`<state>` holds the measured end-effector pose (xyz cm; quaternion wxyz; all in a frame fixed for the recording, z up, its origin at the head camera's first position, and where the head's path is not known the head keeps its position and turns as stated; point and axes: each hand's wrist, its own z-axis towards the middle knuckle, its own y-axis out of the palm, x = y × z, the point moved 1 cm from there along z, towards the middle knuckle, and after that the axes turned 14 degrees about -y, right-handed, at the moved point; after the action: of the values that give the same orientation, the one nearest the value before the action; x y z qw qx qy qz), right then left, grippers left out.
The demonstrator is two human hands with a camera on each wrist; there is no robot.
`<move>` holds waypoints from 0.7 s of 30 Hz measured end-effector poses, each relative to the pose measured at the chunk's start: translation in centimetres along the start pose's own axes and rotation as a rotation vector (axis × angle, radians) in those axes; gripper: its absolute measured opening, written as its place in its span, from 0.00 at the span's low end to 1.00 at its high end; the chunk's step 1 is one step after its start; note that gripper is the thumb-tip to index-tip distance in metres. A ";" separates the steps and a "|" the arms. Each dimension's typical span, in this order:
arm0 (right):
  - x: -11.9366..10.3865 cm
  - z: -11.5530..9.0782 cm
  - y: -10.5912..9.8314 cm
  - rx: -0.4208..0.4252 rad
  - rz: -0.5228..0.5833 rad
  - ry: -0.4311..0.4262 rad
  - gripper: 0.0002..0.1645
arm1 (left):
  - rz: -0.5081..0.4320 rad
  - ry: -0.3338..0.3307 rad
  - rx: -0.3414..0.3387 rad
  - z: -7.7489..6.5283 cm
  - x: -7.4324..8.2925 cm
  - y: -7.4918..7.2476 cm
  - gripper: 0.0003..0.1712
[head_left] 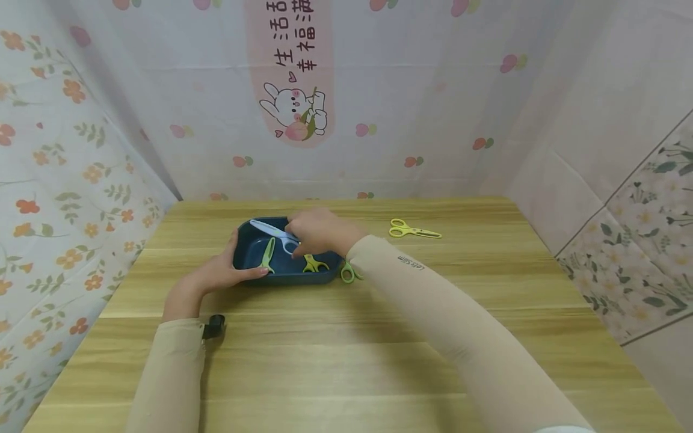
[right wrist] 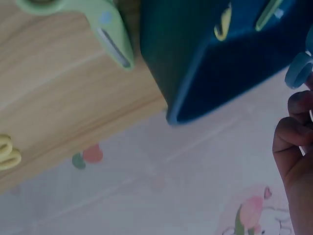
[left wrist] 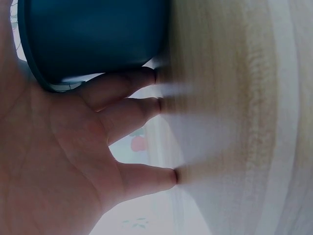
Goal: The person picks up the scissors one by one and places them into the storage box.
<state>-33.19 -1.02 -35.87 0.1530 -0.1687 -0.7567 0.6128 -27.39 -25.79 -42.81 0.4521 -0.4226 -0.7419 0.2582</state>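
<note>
Pale-blue scissors (head_left: pixel 274 231) pinched by right hand (head_left: pixel 320 231), seemingly being placed; navy oblong bin (head_left: pixel 295 279) steadied by spread left hand (head_left: pixel 219 270); release probably needed.

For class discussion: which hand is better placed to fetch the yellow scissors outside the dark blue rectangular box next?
Probably the right hand, holding pale blue scissors: it's nearer the yellow scissors; the left hand touches the box.

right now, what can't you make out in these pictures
Head: blue scissors, handles partly hidden by the right hand.
Left wrist: inside of the blue bin, hidden by its outer wall.
Right wrist: loose yellow scissors, blades cut off by the left edge; right hand, partly cut off by the right edge.
</note>
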 end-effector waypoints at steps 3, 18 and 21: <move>-0.2 0.7 0.8 -0.021 0.005 -0.014 0.30 | 0.010 0.000 0.010 0.1 -0.1 0.0 0.82; -0.9 1.9 3.0 -0.134 0.005 -0.072 0.27 | 0.009 0.005 -0.003 0.0 -0.2 0.0 0.82; -1.0 2.0 3.0 -0.128 0.003 -0.084 0.26 | 0.001 0.004 -0.008 0.0 -0.1 0.0 0.82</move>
<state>-32.92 -2.66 -39.22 0.1094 -0.1533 -0.7997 0.5700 -27.35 -25.93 -42.81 0.4516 -0.4251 -0.7420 0.2545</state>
